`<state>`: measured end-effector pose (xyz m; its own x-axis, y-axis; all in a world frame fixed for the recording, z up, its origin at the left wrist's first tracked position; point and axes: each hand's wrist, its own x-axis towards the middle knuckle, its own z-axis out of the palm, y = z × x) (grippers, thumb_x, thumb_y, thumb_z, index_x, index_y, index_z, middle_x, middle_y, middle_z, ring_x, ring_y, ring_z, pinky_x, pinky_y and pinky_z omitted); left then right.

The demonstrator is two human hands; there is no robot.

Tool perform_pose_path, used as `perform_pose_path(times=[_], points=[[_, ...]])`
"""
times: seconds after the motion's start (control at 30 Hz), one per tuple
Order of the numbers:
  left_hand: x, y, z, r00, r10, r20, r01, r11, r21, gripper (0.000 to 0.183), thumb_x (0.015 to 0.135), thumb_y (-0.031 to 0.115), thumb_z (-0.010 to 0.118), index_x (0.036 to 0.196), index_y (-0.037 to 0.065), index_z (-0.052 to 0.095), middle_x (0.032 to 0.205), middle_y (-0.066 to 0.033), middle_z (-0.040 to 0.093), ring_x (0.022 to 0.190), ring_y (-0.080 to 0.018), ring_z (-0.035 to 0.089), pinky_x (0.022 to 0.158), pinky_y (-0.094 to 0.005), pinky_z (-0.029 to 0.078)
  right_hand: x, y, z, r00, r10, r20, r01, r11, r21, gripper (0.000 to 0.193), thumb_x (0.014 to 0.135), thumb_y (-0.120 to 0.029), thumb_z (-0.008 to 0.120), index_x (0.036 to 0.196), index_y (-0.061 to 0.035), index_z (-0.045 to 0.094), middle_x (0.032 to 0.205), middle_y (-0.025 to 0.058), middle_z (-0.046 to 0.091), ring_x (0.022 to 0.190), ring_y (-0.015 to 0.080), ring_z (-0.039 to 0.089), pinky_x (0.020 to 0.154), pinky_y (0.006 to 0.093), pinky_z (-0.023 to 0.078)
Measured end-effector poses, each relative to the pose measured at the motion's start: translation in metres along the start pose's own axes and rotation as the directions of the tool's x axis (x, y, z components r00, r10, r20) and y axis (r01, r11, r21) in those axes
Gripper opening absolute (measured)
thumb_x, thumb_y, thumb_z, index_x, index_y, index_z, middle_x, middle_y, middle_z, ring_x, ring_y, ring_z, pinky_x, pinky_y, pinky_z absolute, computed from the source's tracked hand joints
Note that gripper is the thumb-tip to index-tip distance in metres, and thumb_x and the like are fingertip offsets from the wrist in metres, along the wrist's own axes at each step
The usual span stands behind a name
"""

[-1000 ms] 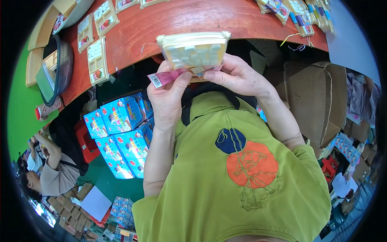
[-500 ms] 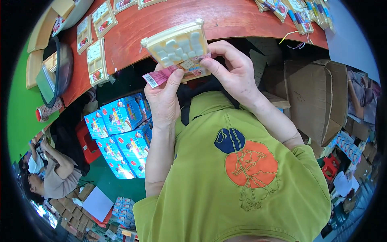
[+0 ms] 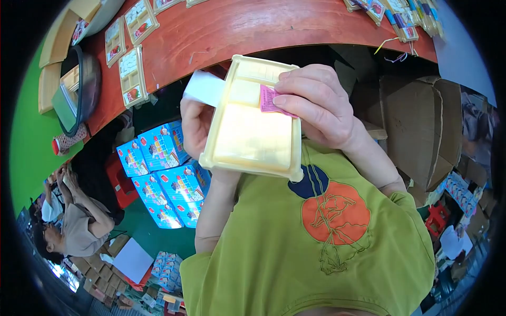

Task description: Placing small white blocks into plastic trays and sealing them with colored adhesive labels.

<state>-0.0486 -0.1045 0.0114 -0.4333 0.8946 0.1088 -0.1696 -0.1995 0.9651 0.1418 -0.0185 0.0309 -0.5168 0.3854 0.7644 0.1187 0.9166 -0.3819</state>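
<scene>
A cream plastic tray [image 3: 253, 134] is held up before my chest, its plain underside facing me. My left hand [image 3: 195, 126] grips its left edge, the fingers mostly hidden behind it. A strip's white back [image 3: 204, 88] sticks out past that edge, above the hand. My right hand [image 3: 319, 102] is wrapped round the right edge. Its fingertips press the pink end of a paper strip [image 3: 269, 99] flat onto the tray's underside. The tray's compartments face away and are hidden.
Filled trays [image 3: 132, 76] with white pieces lie on the red table [image 3: 221, 34], left. More bundled trays [image 3: 403, 21] are at the far right. Blue printed boxes [image 3: 163, 145] are stacked below the table. An open cardboard carton [image 3: 414, 129] stands at right. Another person [image 3: 87, 221] sits at left.
The tray has been turned over, so its underside shows instead of the white pieces. It has come nearer to me. My right fingers now lie over the strip's end on the underside.
</scene>
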Motion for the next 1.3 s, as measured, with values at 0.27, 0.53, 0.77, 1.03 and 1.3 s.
perform_pose_path(times=[0.27, 0.53, 0.77, 1.03, 1.3], points=[[0.007, 0.02, 0.01, 0.813, 0.428, 0.394, -0.572, 0.711, 0.408, 0.032, 0.079, 0.01, 0.073, 0.107, -0.003, 0.067, 0.11, -0.0188, 0.065, 0.097, -0.0277, 0.064, 0.083, -0.0338, 0.052, -0.001, 0.009, -0.009, 0.992, -0.009, 0.125, -0.004, 0.995, 0.103, 0.032, 0.076, -0.005, 0.068, 0.107, -0.0017, 0.063, 0.108, 0.0146, 0.065, 0.098, 0.0314, 0.062, 0.082, 0.0416, 0.05], [0.025, 0.032, 0.013, 0.711, 0.395, 0.582, -0.678, 0.605, 0.418, 0.039, 0.064, 0.014, 0.075, 0.099, -0.002, 0.072, 0.1, -0.0145, 0.071, 0.078, -0.0263, 0.06, 0.066, -0.0319, 0.048, -0.002, 0.022, -0.012, 0.985, 0.017, 0.174, -0.057, 0.972, 0.23, 0.031, 0.08, -0.005, 0.069, 0.11, -0.0021, 0.06, 0.109, 0.0152, 0.063, 0.097, 0.0333, 0.062, 0.086, 0.0427, 0.048], [0.026, 0.008, 0.025, 0.878, 0.145, 0.455, -0.38, 0.79, 0.482, 0.025, 0.073, -0.004, 0.073, 0.096, 0.002, 0.066, 0.092, -0.0127, 0.065, 0.083, -0.0286, 0.063, 0.073, -0.0347, 0.051, -0.022, 0.03, -0.004, 0.89, 0.385, 0.244, -0.456, 0.769, 0.447, 0.023, 0.09, 0.0, 0.059, 0.112, -0.0025, 0.063, 0.111, 0.014, 0.061, 0.104, 0.0301, 0.059, 0.093, 0.0384, 0.046], [0.055, 0.01, 0.053, 0.913, -0.261, 0.314, 0.146, 0.926, 0.347, 0.013, 0.085, -0.002, 0.073, 0.096, -0.002, 0.067, 0.089, -0.0002, 0.067, 0.076, -0.0047, 0.06, 0.066, -0.02, 0.048, -0.017, 0.036, -0.004, 0.651, 0.685, 0.328, -0.662, 0.3, 0.686, 0.026, 0.097, -0.003, 0.057, 0.123, 0.002, 0.059, 0.107, 0.0074, 0.061, 0.099, 0.0127, 0.057, 0.089, 0.028, 0.047], [0.093, -0.022, 0.084, 0.852, -0.428, 0.301, 0.385, 0.902, 0.193, 0.076, 0.087, -0.005, 0.067, 0.149, 0.002, 0.025, 0.124, -0.0186, 0.062, 0.085, -0.0122, 0.065, 0.066, -0.0209, 0.051, 0.017, 0.084, -0.026, 0.509, 0.825, 0.246, -0.769, 0.308, 0.56, 0.038, 0.101, -0.014, 0.052, 0.137, -0.0006, 0.049, 0.119, 0.0081, 0.061, 0.108, 0.0116, 0.057, 0.094, 0.0298, 0.047]])
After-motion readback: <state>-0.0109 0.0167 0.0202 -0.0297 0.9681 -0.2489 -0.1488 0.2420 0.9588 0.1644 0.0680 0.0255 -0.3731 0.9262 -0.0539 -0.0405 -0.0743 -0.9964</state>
